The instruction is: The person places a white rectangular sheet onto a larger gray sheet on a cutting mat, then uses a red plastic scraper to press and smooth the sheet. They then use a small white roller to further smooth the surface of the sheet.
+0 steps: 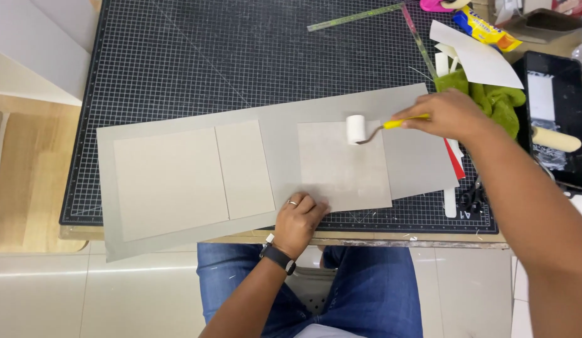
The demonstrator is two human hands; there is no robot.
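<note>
- On the cutting mat (178,56), your right hand (450,112) grips the yellow-handled roller (356,129), its head on the right board (344,166).
- Your left hand (300,216), fingers curled, pins the grey sheet (272,119) at its near edge.
- Two left boards (197,175) lie placed; the right board's rolling looks unfinished.

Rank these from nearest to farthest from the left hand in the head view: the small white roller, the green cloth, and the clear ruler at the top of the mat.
From the left hand, at the mat's near edge:
1. Small white roller, up and slightly right, on the grey board.
2. Green cloth, far right, behind the right hand.
3. Clear ruler, at the top edge of the mat.
</note>
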